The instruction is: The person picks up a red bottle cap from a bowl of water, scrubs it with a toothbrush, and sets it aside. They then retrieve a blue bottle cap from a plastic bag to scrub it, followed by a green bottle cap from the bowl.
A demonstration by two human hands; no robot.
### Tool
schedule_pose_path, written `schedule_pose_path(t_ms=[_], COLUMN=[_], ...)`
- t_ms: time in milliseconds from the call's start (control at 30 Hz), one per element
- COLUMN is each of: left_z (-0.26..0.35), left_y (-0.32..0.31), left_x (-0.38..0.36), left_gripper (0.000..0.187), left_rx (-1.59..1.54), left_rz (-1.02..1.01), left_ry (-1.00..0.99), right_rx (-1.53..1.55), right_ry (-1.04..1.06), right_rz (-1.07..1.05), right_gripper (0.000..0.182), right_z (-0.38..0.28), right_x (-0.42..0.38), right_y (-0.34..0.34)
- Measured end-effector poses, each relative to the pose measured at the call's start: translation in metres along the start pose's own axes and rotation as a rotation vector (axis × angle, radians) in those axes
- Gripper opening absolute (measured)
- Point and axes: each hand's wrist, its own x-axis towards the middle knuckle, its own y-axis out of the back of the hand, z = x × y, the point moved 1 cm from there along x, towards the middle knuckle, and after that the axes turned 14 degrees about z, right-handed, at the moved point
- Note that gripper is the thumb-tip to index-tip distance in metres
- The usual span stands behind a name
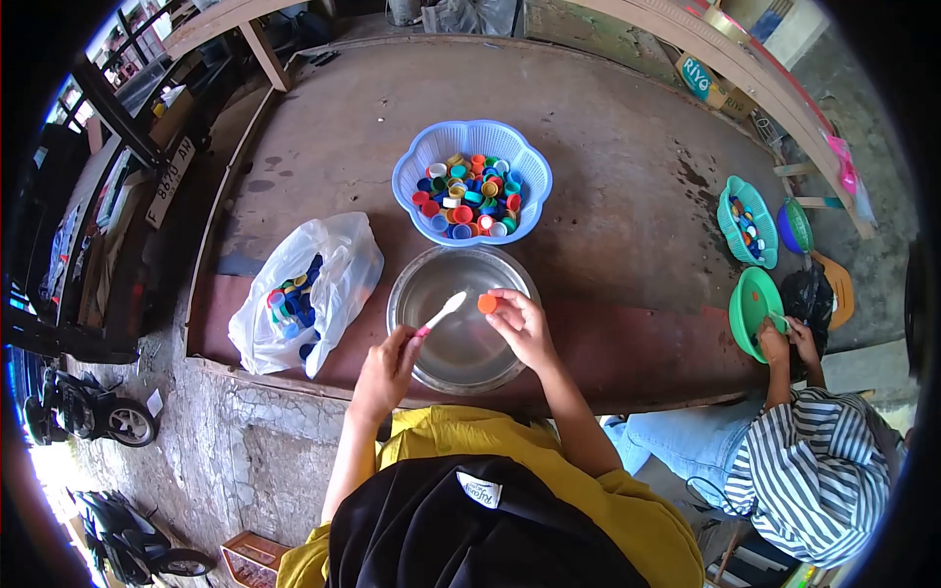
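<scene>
My left hand [389, 365] grips the pink handle of a toothbrush [448, 308], its white head pointing up and to the right. Between the fingers of my right hand [522, 327] is an orange bottle cap [487, 304]. Both hands are above a round metal basin [461, 376], and a small gap separates the brush from the cap. Just behind the basin, a blue plastic basket [402, 178] holds many bottle caps [463, 214] in mixed colours. A white plastic bag [345, 257] with more caps lies to the left of the basin.
At the right, a person in a striped top [821, 470] works with both hands over a green basin [744, 312]. A turquoise basket [732, 218] of caps stands behind it, beside a black bag [806, 294]. Wooden beams [706, 54] border the brown table [627, 147].
</scene>
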Motion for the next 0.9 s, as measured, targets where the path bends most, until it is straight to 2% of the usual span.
schedule_pose_path(t_ms=[100, 300, 400, 500, 767, 900], left_z=[-0.007, -0.010, -0.007, -0.010, -0.011, -0.017], left_y=[-0.011, -0.016, -0.017, -0.021, -0.029, -0.028], left_x=[-0.007, -0.016, -0.017, -0.017, -0.014, -0.011], left_gripper=[0.017, 0.019, 0.020, 0.021, 0.020, 0.019], left_rx=[-0.055, -0.104, -0.077, -0.073, -0.052, -0.029], left_rz=[-0.022, -0.057, -0.072, -0.064, -0.069, 0.006], left_ry=[-0.007, 0.046, 0.034, 0.009, 0.066, 0.009], right_rx=[0.203, 0.173, 0.156, 0.189, 0.358, 0.401], right_ry=[-0.210, -0.180, -0.081, -0.147, -0.163, -0.167], right_rz=[-0.015, -0.038, -0.029, 0.089, 0.105, 0.108], right_gripper=[0.030, 0.044, 0.043, 0.039, 0.032, 0.031], right_z=[0.000, 0.011, 0.019, 0.009, 0.021, 0.026], right_x=[-0.008, -0.015, -0.017, -0.018, -0.021, -0.024], right_y=[-0.003, -0.004, -0.008, -0.012, -0.009, -0.006])
